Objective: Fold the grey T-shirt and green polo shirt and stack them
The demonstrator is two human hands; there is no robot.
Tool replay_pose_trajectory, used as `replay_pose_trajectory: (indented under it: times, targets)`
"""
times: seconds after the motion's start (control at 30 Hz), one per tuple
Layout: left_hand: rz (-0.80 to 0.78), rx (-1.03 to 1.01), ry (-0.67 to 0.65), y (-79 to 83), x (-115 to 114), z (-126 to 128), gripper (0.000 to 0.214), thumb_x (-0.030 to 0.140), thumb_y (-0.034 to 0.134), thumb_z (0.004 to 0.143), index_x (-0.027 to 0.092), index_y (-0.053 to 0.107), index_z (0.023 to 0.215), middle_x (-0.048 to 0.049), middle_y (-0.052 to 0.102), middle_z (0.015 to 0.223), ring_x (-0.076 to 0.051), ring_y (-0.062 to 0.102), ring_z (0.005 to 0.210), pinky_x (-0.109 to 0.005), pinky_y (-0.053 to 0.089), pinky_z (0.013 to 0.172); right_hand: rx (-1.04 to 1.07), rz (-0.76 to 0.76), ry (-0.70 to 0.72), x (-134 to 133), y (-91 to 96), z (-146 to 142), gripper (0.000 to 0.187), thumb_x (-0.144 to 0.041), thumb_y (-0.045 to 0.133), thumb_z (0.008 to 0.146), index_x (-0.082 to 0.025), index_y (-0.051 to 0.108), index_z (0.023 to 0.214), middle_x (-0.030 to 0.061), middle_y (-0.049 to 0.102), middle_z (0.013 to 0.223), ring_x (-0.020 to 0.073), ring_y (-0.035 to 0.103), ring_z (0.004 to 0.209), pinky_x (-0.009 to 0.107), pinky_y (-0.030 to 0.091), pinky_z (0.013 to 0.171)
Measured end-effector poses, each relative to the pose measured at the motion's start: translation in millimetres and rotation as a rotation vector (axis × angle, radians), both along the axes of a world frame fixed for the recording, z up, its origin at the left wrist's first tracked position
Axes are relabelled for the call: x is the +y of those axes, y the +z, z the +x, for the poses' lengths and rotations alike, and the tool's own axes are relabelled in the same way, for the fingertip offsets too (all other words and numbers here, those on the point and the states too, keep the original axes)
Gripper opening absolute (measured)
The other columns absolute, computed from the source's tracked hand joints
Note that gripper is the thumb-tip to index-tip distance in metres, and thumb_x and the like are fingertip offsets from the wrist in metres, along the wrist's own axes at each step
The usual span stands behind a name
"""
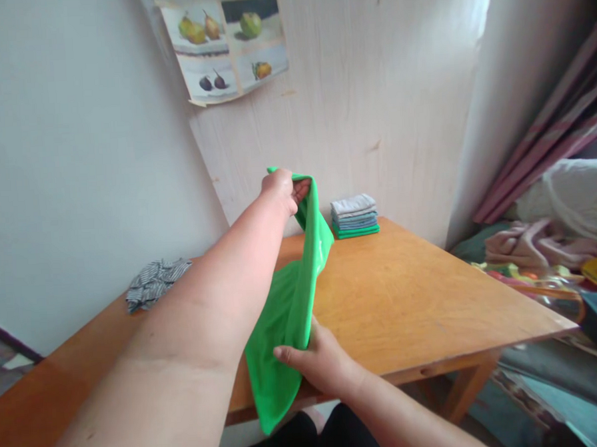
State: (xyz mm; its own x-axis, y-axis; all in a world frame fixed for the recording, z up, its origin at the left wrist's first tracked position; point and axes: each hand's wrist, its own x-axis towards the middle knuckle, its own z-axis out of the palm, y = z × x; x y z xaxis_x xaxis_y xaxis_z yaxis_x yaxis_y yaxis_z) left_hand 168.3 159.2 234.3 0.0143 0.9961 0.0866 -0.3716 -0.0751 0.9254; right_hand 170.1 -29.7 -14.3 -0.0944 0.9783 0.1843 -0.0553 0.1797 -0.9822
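Observation:
A bright green piece of clothing is stretched between my hands above the wooden table. My left hand reaches far forward and pinches its upper end, raised off the tabletop. Lower down, my right hand grips the near part, thumb on top and fingers hidden behind the fabric. The cloth's lower corner hangs past the table's front edge, and part of it lies on the wood. A small print shows on the green fabric, too blurred to read.
On the wooden table, a stack of folded clothes stands at the back against the board, grey on top and green below. A crumpled striped cloth lies at the left, behind my left arm. Piled fabrics fill the far right.

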Motion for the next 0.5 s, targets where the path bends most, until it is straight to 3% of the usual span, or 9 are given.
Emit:
replay_pose_trajectory:
  times: [0.13,0.23,0.4,0.5]
  targets:
    - [0.079,-0.104,0.095,26.6,2.1,-35.1,0.014,0.012,0.047,0.084,0.016,0.054,0.095,-0.0021,0.062,0.067,-0.014,0.067,0.064,-0.024,0.055,0.062,-0.112,-0.043,-0.011,2.5,-6.2,24.3,0.018,-0.019,0.06,0.07,-0.02,0.066,0.087,0.0009,0.071,0.078,0.0214,0.064,0.074,0.032,0.053,0.067]
    - [0.133,-0.13,0.166,41.4,1.4,-73.2,0.011,0.014,0.05,0.082,0.017,0.054,0.092,-0.0015,0.061,0.065,-0.014,0.066,0.062,-0.023,0.054,0.06,-0.067,-0.06,-0.065,4.9,3.5,60.0,0.018,-0.023,0.054,0.071,-0.019,0.064,0.085,-0.0002,0.068,0.072,0.0202,0.064,0.069,0.03,0.052,0.063]
    - [0.189,-0.039,0.277,48.0,-9.3,-142.6,0.004,0.021,0.054,0.083,0.018,0.054,0.08,-0.001,0.061,0.067,-0.013,0.063,0.058,-0.022,0.047,0.053,-0.233,-0.036,-0.302,9.9,49.4,125.0,0.017,-0.032,0.054,0.073,-0.021,0.064,0.081,0.0004,0.064,0.063,0.0191,0.062,0.06,0.026,0.047,0.052]
    - [0.205,-0.002,0.37,44.5,-19.3,-178.6,0.007,0.023,0.055,0.083,0.019,0.052,0.077,0.0008,0.059,0.065,-0.014,0.059,0.055,-0.024,0.046,0.054,-0.252,-0.044,-0.326,10.7,86.3,149.1,0.02,-0.035,0.055,0.074,-0.022,0.066,0.085,0.0024,0.066,0.063,0.0203,0.062,0.054,0.027,0.045,0.046]
